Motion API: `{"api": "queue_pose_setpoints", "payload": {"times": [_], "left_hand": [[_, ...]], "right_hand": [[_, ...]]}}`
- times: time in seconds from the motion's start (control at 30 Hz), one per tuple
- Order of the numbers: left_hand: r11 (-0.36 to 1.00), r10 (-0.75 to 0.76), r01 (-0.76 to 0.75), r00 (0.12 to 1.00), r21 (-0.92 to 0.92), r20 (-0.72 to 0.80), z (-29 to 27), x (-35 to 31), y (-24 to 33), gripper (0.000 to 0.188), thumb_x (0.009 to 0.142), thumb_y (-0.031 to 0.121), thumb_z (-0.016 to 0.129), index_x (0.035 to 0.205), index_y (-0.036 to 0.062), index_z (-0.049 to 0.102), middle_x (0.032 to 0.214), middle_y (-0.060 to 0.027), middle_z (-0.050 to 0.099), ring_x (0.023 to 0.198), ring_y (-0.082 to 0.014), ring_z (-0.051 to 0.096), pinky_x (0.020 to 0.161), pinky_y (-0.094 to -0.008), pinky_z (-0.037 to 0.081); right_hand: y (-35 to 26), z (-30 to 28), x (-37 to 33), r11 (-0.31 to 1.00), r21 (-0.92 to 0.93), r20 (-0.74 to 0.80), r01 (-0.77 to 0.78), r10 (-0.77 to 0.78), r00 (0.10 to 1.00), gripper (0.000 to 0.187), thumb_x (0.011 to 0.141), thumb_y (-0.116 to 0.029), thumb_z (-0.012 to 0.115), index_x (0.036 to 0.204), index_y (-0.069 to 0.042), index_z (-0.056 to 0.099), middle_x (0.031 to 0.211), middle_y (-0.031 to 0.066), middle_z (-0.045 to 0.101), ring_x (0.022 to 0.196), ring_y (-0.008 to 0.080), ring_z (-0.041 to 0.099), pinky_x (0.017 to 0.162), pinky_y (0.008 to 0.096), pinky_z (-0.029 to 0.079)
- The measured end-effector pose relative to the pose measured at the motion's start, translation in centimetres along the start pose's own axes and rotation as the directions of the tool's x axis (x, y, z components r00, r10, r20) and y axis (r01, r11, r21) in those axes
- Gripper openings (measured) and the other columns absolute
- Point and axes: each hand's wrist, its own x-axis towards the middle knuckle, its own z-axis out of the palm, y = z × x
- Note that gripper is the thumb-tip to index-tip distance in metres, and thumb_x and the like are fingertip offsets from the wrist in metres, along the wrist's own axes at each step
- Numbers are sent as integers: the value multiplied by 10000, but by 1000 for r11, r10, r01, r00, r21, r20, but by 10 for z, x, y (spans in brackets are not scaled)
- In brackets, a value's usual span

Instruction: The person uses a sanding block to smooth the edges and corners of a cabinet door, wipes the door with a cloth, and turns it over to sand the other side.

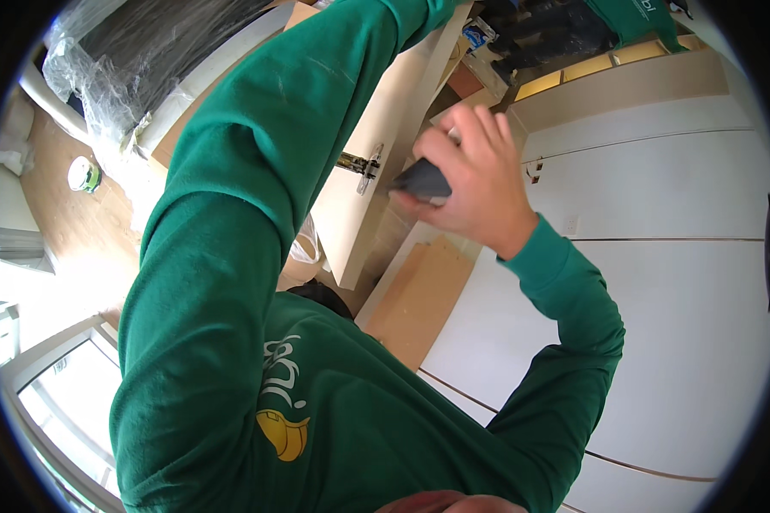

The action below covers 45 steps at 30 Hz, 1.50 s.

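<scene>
My right hand (481,181) is closed round a small dark grey block-like thing (425,179), whose kind I cannot make out. It holds the block at the long edge of a pale board (351,227), beside a metal cabinet hinge (370,168) fixed to the board's face. Whether the block touches the edge is unclear. My left arm (257,154), in a green sleeve, reaches up along the board toward its far end. The left hand lies beyond the upper edge of the picture.
White cabinet fronts (650,197) stand along the right. A brown board (423,286) lies below the pale one. Plastic sheeting (103,94) covers something dark at the upper left. A small tub (84,174) is on the wooden floor. Another person in green (631,24) is at the top right.
</scene>
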Motion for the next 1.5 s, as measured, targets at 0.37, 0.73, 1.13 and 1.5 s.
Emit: {"api": "queue_pose_setpoints", "payload": {"times": [0.37,0.73,1.13,1.5], "left_hand": [[1000,-17,18,997,-9,72,2,0,4,615,1027,315,572,1527,-35,502,1445,-342,620,1337,-483,613,1137,-532,495],[999,28,-29,999,17,40,7,1,7,580,1021,305,566,1480,-48,541,1451,-334,620,1360,-471,600,1153,-515,481],[990,99,-98,995,106,-1,24,27,-11,600,1049,373,576,1471,-53,543,1439,-331,628,1327,-454,627,1119,-517,505],[995,89,-90,996,51,27,23,21,-6,640,1049,358,570,1510,-79,488,1461,-340,610,1349,-460,609,1130,-504,497]], "right_hand": [[3,-5,2,999,-31,8,-35,35,999,492,606,-328,956,949,-162,646,1001,54,500,973,264,516,792,413,380],[-15,-1,-8,1000,9,14,-9,9,1000,489,621,-331,954,965,-152,656,1008,60,507,967,265,517,802,425,389],[-9,-4,-5,998,-53,-71,-46,42,997,480,598,-300,971,945,-135,683,1007,64,533,962,281,537,805,426,406],[-38,2,-23,1000,19,50,-4,3,999,499,607,-336,963,971,-174,663,995,39,507,951,244,521,778,410,372]]}}
